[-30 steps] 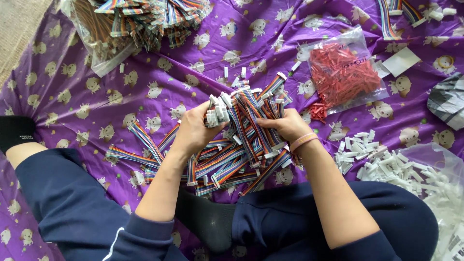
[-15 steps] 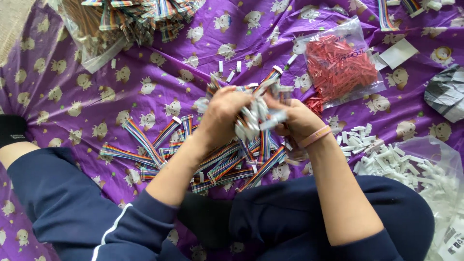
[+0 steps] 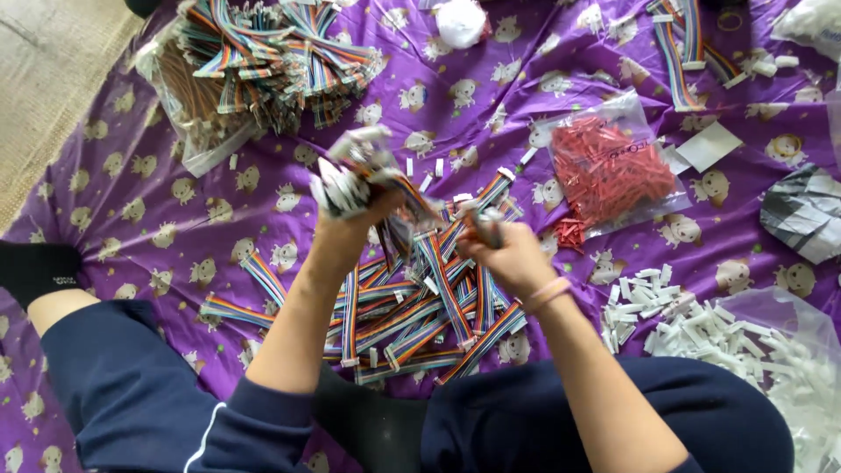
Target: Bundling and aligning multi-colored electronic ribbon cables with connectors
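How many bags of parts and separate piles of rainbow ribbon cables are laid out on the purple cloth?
Bag of red connectors: 1
Bag of white connectors: 1
Bag of ribbon cables: 1
Loose ribbon cable pile by the knees: 1
Total: 4

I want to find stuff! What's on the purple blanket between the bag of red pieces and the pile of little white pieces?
In the head view, only bare purple cloth with cartoon prints lies between the bag of red pieces and the white pieces.

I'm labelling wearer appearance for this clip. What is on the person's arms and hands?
Both hands are bare, no gloves. The left arm has a dark navy sleeve pushed up near the elbow, with a thin white stripe. The right arm is bare, with a pale pink band at the wrist.
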